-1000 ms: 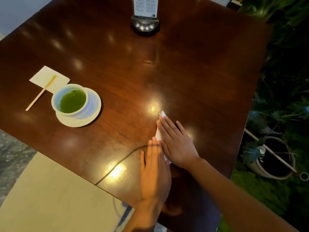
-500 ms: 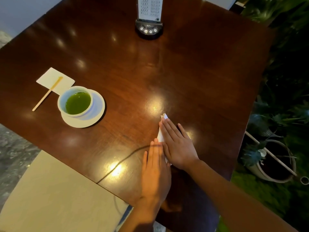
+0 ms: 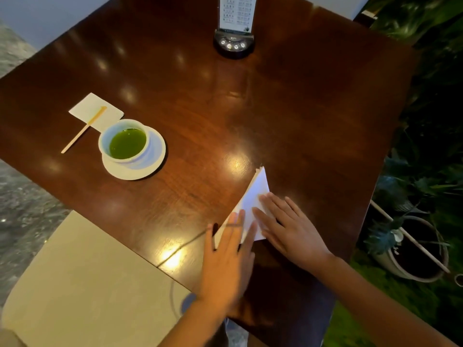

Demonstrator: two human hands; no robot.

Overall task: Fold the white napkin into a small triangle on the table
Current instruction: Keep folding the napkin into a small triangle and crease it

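The white napkin (image 3: 254, 194) lies as a folded triangle near the front right of the dark wooden table (image 3: 200, 91), its tip pointing away from me. My right hand (image 3: 290, 229) rests flat on the napkin's right half, fingers spread. My left hand (image 3: 229, 256) lies flat with its fingertips on the napkin's near left corner, slightly blurred. Both palms press down and neither grips anything. The napkin's near edge is hidden under my hands.
A cup of green tea on a white saucer (image 3: 134, 152) stands at the left, with a wooden stirrer (image 3: 84, 130) lying on a second small white napkin (image 3: 96, 112). A menu stand with a button base (image 3: 234, 43) sits at the far edge. Potted plants (image 3: 413, 249) stand at the right.
Both hands have slid back toward me, uncovering most of the napkin, which now shows as a wider triangle.
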